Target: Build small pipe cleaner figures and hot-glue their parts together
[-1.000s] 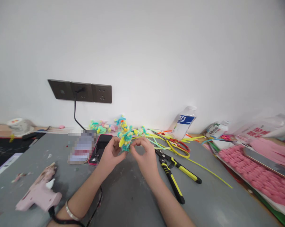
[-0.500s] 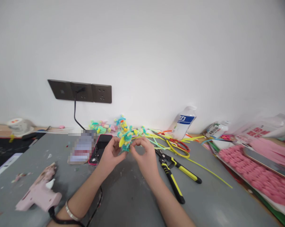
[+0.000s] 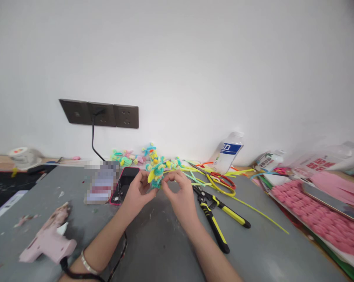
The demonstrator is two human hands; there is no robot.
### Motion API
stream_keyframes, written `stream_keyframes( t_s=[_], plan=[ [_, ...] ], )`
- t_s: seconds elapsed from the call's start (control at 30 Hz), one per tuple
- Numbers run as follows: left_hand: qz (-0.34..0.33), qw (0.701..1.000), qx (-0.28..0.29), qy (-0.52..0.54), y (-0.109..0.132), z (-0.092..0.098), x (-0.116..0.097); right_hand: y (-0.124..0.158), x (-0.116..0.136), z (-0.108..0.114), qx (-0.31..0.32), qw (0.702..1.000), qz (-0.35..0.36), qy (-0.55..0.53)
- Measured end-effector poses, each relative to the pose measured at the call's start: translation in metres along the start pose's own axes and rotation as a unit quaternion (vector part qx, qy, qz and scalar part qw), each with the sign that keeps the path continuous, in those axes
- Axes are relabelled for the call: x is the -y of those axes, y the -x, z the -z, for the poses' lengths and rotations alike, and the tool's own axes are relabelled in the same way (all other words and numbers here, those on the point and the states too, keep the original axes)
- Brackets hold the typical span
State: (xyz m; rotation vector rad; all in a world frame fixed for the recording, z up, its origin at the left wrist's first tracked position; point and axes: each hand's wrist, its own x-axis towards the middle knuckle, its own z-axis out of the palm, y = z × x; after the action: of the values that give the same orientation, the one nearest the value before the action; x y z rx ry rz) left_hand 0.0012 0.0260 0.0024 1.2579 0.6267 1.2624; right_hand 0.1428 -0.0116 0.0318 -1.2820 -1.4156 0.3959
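A small fuzzy figure (image 3: pixel 156 175) in teal and yellow is held upright between both hands above the grey table. My left hand (image 3: pixel 140 190) pinches its lower left side, fingers curled behind it. On the other side, my right hand (image 3: pixel 178 190) has thumb and forefinger pressed together at the figure's lower right edge. Similar fuzzy pieces (image 3: pixel 125 157) in green and pink lie by the wall, just behind the left hand. A taller fuzzy piece (image 3: pixel 151 152) with a blue top shows directly behind the held figure.
Black-and-yellow pliers (image 3: pixel 214 209), red-and-yellow-handled scissors (image 3: pixel 223 181) and a white bottle (image 3: pixel 229 152) are at the right. A pink glue gun (image 3: pixel 49 241) with a black cord lies at left. Two phones lie beyond the left arm. A pink woven mat (image 3: pixel 317 215) occupies the far right.
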Motion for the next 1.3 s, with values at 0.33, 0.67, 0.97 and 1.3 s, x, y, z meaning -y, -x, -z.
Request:
stream_keyframes(
  t_s=[0.33,0.67,0.97,1.3],
  plan=[
    [0.005,1.000,-0.001,0.006,0.0003,-0.0005,-0.0017,-0.0003,-0.0005,-0.0002,-0.001,1.000,0.002,-0.004],
    [0.008,1.000,-0.009,0.012,0.0003,-0.0009,-0.0031,0.0001,-0.0018,0.0000,0.007,1.000,-0.001,-0.003],
    [0.002,1.000,-0.006,-0.007,-0.0007,-0.0003,-0.0008,-0.0004,-0.0018,0.0000,0.005,1.000,-0.001,-0.002],
    [0.003,1.000,-0.001,-0.009,0.0003,0.0008,-0.0003,-0.0008,-0.0009,0.0001,0.005,1.000,-0.002,0.001]
  ],
)
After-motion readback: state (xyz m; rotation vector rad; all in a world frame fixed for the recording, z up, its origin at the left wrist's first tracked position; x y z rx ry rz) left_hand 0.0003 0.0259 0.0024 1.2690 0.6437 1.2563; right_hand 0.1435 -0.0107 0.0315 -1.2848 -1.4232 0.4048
